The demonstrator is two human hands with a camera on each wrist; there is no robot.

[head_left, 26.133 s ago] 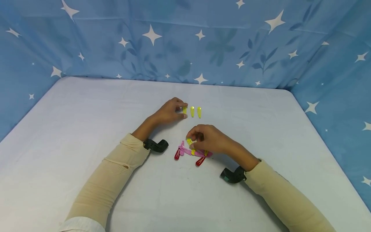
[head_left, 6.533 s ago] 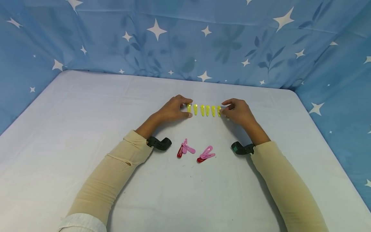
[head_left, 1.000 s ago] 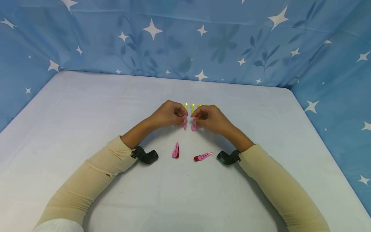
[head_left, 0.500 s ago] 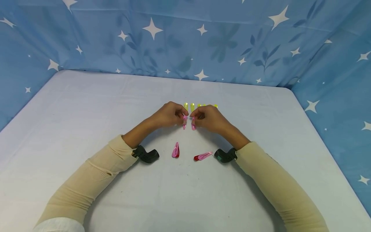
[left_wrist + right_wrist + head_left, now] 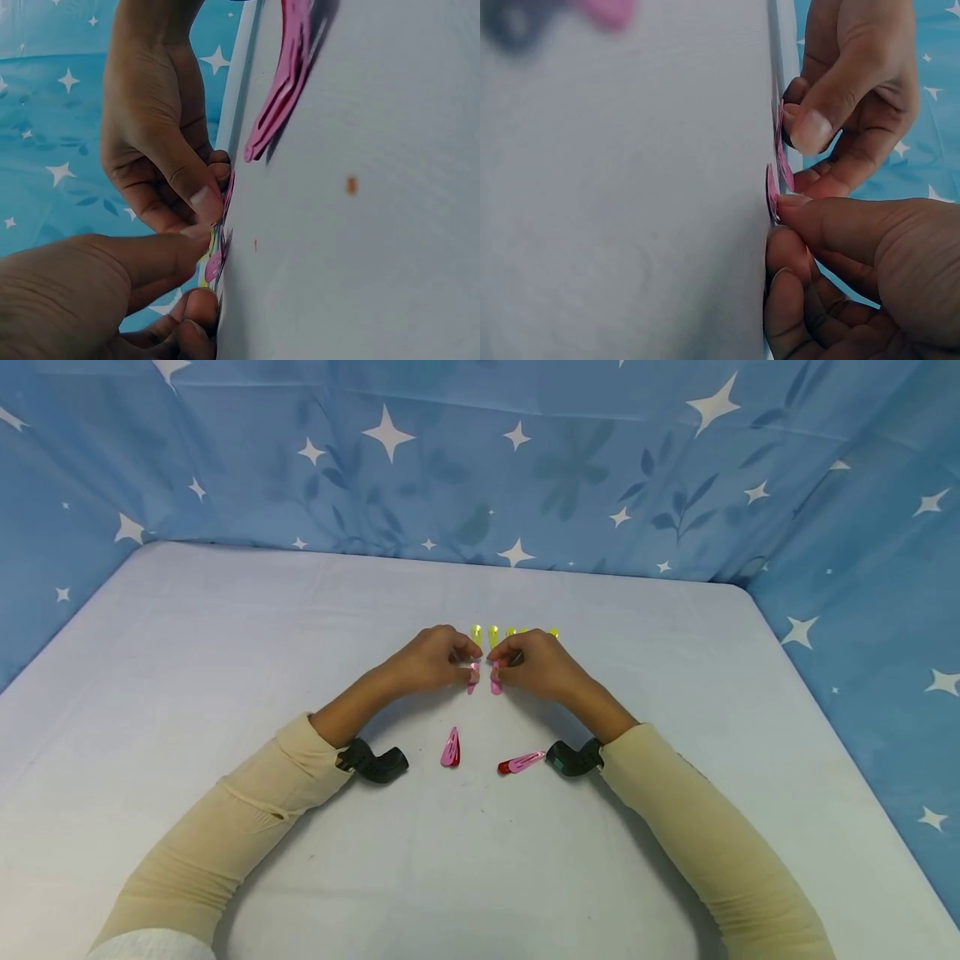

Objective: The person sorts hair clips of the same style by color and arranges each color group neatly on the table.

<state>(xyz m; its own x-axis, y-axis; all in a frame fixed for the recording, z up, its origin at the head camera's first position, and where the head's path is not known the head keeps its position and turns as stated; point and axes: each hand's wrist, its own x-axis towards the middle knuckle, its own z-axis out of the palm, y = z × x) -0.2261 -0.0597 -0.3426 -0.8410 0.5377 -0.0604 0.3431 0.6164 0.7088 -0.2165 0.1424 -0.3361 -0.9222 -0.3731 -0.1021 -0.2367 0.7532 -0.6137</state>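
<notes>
The left hand (image 5: pixel 431 662) pinches 1 pink clip (image 5: pixel 471 688), the right hand (image 5: pixel 543 668) another pink clip (image 5: pixel 496 687), side by side at the bench (image 5: pixel 375 860), just nearside of the yellow clips (image 5: pixel 493 635). Keep them parallel and evenly spaced, releasing gently.

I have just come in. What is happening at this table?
A person is handling small hair clips on a white table. The left hand pinches a pink clip, and the right hand pinches another pink clip beside it. Just beyond, yellow clips stand in a row, partly hidden. Nearer the person, pink and red clips lie in two small groups.
</notes>
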